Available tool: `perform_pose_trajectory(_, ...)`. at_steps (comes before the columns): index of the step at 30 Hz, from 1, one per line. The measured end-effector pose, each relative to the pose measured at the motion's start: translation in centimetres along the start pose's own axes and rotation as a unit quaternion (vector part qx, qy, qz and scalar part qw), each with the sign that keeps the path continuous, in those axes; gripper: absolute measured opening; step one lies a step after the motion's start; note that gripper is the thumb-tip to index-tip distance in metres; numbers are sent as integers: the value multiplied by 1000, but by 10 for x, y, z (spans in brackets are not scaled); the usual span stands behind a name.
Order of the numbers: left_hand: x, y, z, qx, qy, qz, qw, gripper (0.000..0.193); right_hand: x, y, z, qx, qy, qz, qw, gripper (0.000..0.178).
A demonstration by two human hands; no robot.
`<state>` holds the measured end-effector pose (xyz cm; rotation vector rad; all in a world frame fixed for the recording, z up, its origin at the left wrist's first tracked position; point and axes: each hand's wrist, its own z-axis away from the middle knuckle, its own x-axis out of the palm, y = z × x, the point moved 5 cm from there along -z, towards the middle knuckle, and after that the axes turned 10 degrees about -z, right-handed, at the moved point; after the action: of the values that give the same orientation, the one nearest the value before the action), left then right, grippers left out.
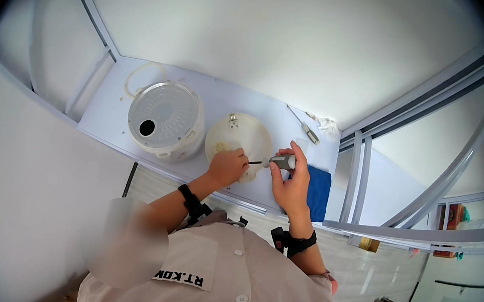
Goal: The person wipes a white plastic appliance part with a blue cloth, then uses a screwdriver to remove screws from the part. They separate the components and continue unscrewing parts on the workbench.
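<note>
My right hand (292,183) grips a screwdriver (283,162) by its grey handle, and the dark shaft points left. The fingers of my left hand (228,166) are closed close to the shaft's tip, over the near part of a round cream-white disc (256,135). Whatever they pinch, if anything, is hidden. A small metal fitting (233,121) sits on the disc's far side. To the left stands a white, drum-shaped appliance (194,125), like a rice cooker body, topped by a ribbed grey round face with a dark hole.
A second screwdriver (309,135) lies at the far right of the white table (102,117), beside crumpled white wrapping (328,126). A blue cloth (318,195) is by my right hand. A pale cord (127,81) curls behind the appliance. Metal-framed panels (361,182) bound the right side.
</note>
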<state>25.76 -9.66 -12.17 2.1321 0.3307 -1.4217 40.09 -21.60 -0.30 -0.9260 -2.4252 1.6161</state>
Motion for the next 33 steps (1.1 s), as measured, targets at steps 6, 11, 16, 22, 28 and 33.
perform_pose_trajectory(6, 10, -3, 5, 12, -9, -3, 1000, 15, -2, 3, 3, -7, -1, -3, 1000, 67)
perform_pose_trajectory(11, 8, 1, 6, 15, 15, -37, 999, 17, -4, 5, 4, -10, 4, 2, 1000, 66)
perform_pose_trajectory(16, 12, 3, 5, -8, 24, -125, 992, 20, -3, 2, 3, -9, 4, 2, 1000, 65)
perform_pose_trajectory(22, 7, 2, 2, -29, 14, -116, 993, 20, -7, 1, 4, -28, 18, -11, 999, 66)
perform_pose_trajectory(28, -17, 26, -8, 1, 1, -41, 999, 19, -23, 0, 5, -33, 69, -36, 996, 65)
perform_pose_trajectory(33, -15, 48, -10, 58, 4, 40, 998, 11, -40, -10, 13, -49, 96, -22, 994, 64)
